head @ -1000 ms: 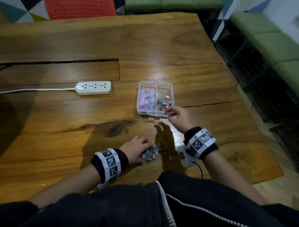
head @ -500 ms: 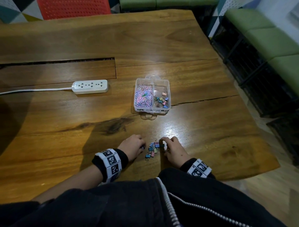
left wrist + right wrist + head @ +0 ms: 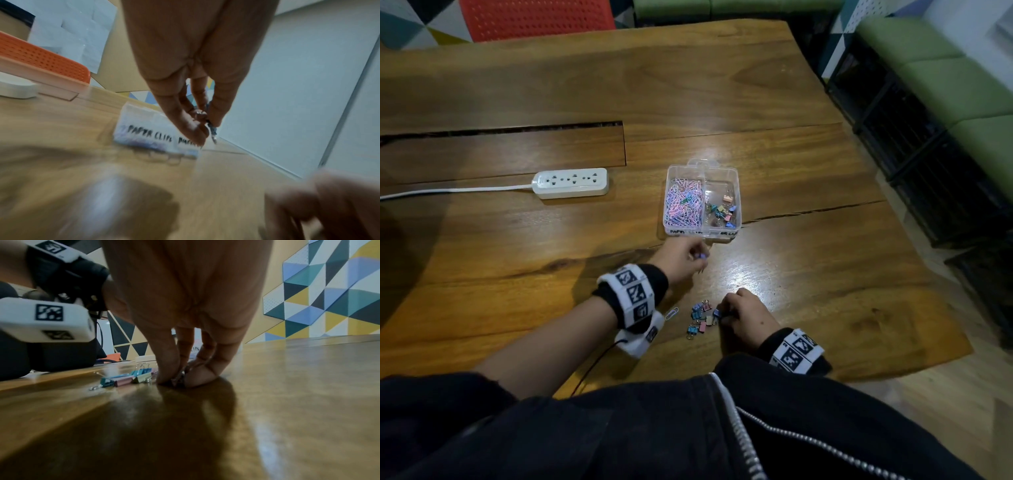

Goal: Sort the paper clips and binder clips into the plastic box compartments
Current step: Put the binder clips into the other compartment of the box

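Note:
A clear plastic box (image 3: 736, 192) with two compartments sits mid-table: pastel paper clips (image 3: 683, 205) fill the left one, a few coloured binder clips (image 3: 724, 214) lie in the right one. My left hand (image 3: 697, 257) hovers just in front of the box and pinches a small binder clip (image 3: 211, 129) between thumb and fingers. Nearer me, a little pile of binder clips (image 3: 702, 317) lies on the wood. My right hand (image 3: 722, 317) is down at the pile's right edge, fingertips pinching a clip (image 3: 177, 379) against the table. One loose paper clip (image 3: 671, 313) lies by my left wrist.
A white power strip (image 3: 571, 182) with its cord lies left of the box. A long slot (image 3: 500, 130) cuts the wooden table behind it. An orange chair (image 3: 534, 17) stands at the far edge, and dark shelving with green cushions (image 3: 945, 102) runs along the right.
My right hand came back from the box to the pile and stays there pinching. My left hand left the pile and rose forward toward the box with a clip.

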The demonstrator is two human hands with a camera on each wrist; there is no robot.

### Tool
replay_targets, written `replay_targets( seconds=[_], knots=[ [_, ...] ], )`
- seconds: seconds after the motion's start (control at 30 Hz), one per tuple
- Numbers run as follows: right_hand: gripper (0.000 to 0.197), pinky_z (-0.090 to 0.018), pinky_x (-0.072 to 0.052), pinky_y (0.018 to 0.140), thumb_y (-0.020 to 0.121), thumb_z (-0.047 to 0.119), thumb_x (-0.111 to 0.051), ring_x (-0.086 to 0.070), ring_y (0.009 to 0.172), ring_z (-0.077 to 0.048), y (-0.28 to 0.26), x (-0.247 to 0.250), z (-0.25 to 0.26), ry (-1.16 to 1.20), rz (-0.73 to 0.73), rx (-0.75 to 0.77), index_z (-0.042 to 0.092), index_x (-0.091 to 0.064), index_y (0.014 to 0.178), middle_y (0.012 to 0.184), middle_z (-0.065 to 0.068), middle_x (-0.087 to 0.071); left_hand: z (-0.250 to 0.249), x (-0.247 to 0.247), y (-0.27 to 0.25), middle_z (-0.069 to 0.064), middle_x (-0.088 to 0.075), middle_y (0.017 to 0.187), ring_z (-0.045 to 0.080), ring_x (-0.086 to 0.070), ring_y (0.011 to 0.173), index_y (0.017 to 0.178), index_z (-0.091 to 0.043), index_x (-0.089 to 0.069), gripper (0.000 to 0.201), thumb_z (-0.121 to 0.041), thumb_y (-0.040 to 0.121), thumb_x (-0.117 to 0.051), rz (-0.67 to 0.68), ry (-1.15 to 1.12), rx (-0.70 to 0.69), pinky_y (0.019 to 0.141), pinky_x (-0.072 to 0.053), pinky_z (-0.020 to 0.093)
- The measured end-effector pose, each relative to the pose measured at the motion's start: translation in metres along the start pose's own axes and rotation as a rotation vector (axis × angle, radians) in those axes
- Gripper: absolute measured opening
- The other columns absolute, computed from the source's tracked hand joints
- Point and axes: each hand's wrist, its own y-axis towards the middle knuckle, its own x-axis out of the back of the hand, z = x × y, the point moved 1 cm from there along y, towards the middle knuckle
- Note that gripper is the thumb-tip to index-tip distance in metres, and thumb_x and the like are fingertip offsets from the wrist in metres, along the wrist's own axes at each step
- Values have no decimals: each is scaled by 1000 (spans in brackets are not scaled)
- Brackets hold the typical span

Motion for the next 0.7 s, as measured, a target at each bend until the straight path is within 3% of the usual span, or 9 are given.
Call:
replay_targets(
  seconds=[0.07, 0.17, 0.23, 0.3, 0.37, 0.43, 0.53, 0.6, 0.7],
  knots=[
    [21, -27, -38, 91, 84, 10, -56, -47, 106, -24, 0, 1, -2, 17, 5, 9, 8, -58, 105, 113, -9, -48, -16, 6, 16, -4, -53, 78, 8, -52, 67, 98, -5, -59, 13, -4, 86, -58, -57, -165, 21, 59, -49, 16],
    [17, -20, -36, 84, 83, 10, -58, -49, 101, -21, -1, 3, -4, 49, -26, 45, 6, -60, 100, 110, -7, -50, -33, 14, 41, -3, -53, 74, 13, -56, 67, 98, -3, -60, 14, -2, 84, -60, -161, -234, 33, 61, -52, 21],
    [16, -19, -36, 82, 83, 10, -58, -49, 96, -18, -3, 3, -5, 50, -36, 60, 6, -60, 99, 109, -8, -52, -37, 16, 53, 6, -58, 84, 22, -59, 81, 101, 0, -60, 18, -2, 83, -61, -204, -219, 44, 78, -55, 35],
    [17, -19, -37, 80, 83, 8, -57, -51, 96, -19, -5, 2, -8, 27, -36, 77, 6, -59, 100, 109, -9, -54, -37, 15, 58, 12, -59, 108, 26, -58, 100, 112, -2, -57, 29, -5, 84, -61, -193, -120, 50, 92, -49, 36],
    [20, -22, -40, 82, 84, 7, -55, -53, 100, -23, -8, 2, -10, 1, -40, 85, 7, -59, 103, 109, -9, -56, -35, 11, 52, 11, -52, 125, 24, -53, 112, 122, -8, -52, 38, -9, 85, -60, -124, 54, -3, 94, -44, 30],
    [21, -25, -43, 84, 85, 7, -52, -54, 101, -24, -9, 1, -11, -19, -34, 75, 7, -60, 104, 109, -10, -57, -28, 3, 36, 7, -48, 128, 20, -50, 113, 122, -12, -52, 39, -8, 84, -59, -24, 217, -105, 94, -44, 27],
    [18, -25, -44, 85, 85, 7, -52, -54, 101, -25, -8, 2, -8, -40, 4, 35, 5, -62, 100, 109, -11, -56, -7, -15, 7, 4, -49, 126, 14, -50, 106, 120, -17, -53, 39, -10, 83, -62, 288, 364, -153, 85, -43, 22],
    [15, -24, -45, 83, 84, 7, -56, -55, 100, -24, -7, 6, -6, -26, 18, 5, 5, -64, 97, 107, -10, -57, 8, -28, -11, 5, -44, 133, 20, -45, 119, 129, -19, -47, 50, -15, 82, -64, 490, 544, -164, 96, -43, 30],
    [12, -20, -44, 75, 81, 3, -59, -53, 82, -12, -4, 20, -1, 65, 6, -38, 4, -65, 91, 93, -4, -60, 20, -39, -28, 4, -33, 146, 24, -32, 131, 141, -22, -34, 60, -17, 86, -59, 505, 720, -221, 105, -37, 37]
  ],
)
